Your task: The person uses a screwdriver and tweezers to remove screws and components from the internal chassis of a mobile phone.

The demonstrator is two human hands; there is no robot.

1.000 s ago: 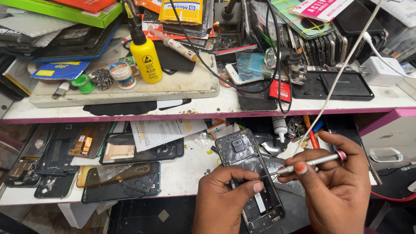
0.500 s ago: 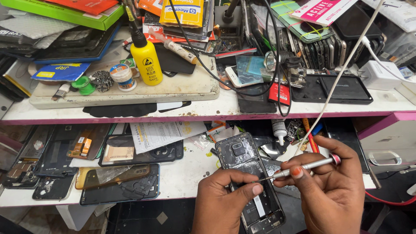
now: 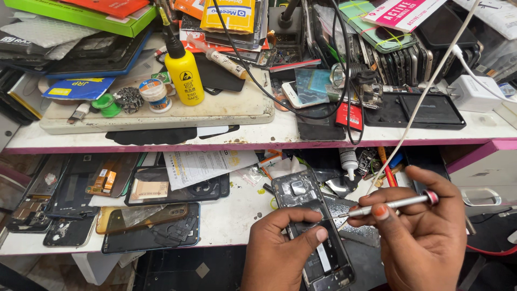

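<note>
Left hand (image 3: 285,250) clamps the opened phone (image 3: 315,231) at the near bench edge, while right hand (image 3: 425,237), fingers pinched on the screwdriver (image 3: 390,205), has drawn its tip slightly rightward (off the board).

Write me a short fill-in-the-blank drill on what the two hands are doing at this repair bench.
1. The left hand steadies an opened ____ with its back cover off.
2. The right hand holds a slim metal ____, tip toward the phone.
3. On the upper shelf stands a ____ squeeze bottle with a black nozzle.

Missing words: phone; screwdriver; yellow
</note>
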